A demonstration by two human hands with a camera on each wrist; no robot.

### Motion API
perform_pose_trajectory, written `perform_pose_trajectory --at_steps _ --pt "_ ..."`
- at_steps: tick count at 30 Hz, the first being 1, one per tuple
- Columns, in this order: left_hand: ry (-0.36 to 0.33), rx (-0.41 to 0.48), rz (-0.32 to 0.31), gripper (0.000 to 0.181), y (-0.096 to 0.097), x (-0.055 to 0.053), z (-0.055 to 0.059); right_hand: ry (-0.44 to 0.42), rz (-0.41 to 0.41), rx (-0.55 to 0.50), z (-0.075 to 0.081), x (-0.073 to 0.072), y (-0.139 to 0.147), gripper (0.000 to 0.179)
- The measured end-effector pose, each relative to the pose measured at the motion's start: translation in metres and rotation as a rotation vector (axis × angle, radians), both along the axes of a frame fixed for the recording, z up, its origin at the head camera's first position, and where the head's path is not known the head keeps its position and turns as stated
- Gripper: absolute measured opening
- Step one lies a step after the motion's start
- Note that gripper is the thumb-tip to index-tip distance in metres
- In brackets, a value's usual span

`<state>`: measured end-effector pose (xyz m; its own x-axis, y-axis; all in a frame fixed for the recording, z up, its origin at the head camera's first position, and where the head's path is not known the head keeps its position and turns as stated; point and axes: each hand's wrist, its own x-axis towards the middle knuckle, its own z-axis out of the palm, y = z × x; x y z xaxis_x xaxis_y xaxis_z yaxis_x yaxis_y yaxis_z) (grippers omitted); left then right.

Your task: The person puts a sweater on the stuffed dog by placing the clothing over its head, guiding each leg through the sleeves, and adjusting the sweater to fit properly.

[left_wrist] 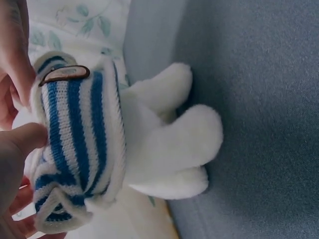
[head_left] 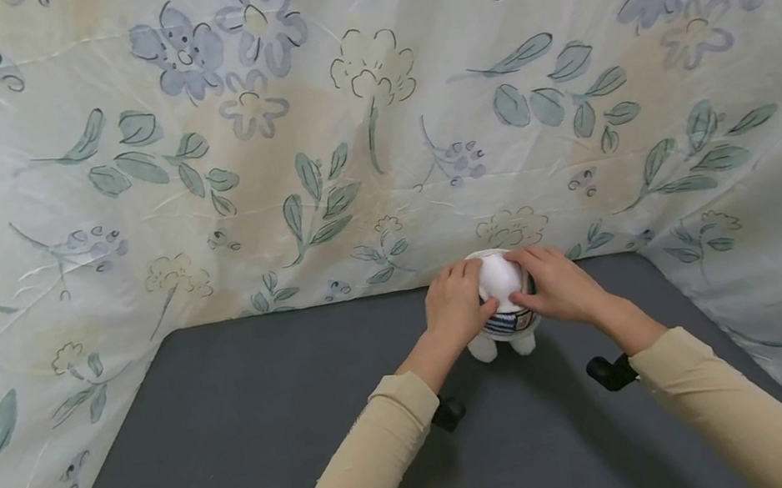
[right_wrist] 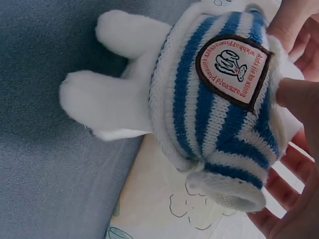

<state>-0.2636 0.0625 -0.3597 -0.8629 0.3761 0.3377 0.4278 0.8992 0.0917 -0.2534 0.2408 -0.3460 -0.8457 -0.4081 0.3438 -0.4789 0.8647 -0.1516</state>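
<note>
A white plush toy (head_left: 496, 277) stands on two stubby legs near the back of the table, its round head toward me. It wears a blue-and-white striped knitted sweater (right_wrist: 199, 89) with a printed patch (right_wrist: 234, 72) on the front. From the left side, my left hand (head_left: 451, 302) grips the sweater's neckline, thumb in front and fingers behind. My right hand (head_left: 560, 284) holds the opposite side of the collar the same way. The sleeve cuff (right_wrist: 232, 194) in the right wrist view gapes, with no paw showing in it.
The dark grey table (head_left: 297, 427) reaches back to a floral cloth (head_left: 312, 121) that hangs behind it and along both sides. Black wrist-camera mounts (head_left: 611, 372) stick out beneath the beige sleeves (head_left: 371, 466).
</note>
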Motion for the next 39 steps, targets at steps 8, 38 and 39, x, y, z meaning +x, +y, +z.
perform_pose_trajectory --at_steps 8,38,39 --pt "-0.111 -0.009 0.006 0.068 0.001 -0.001 0.002 -0.080 0.033 -0.032 0.004 -0.001 0.001 0.054" --pt "-0.243 0.215 0.027 0.062 0.006 -0.001 -0.007 -0.403 -0.119 -0.290 -0.021 -0.009 0.014 0.066" --pt "-0.241 0.209 0.027 0.063 0.006 -0.001 -0.007 -0.404 -0.116 -0.314 -0.024 -0.009 0.014 0.067"
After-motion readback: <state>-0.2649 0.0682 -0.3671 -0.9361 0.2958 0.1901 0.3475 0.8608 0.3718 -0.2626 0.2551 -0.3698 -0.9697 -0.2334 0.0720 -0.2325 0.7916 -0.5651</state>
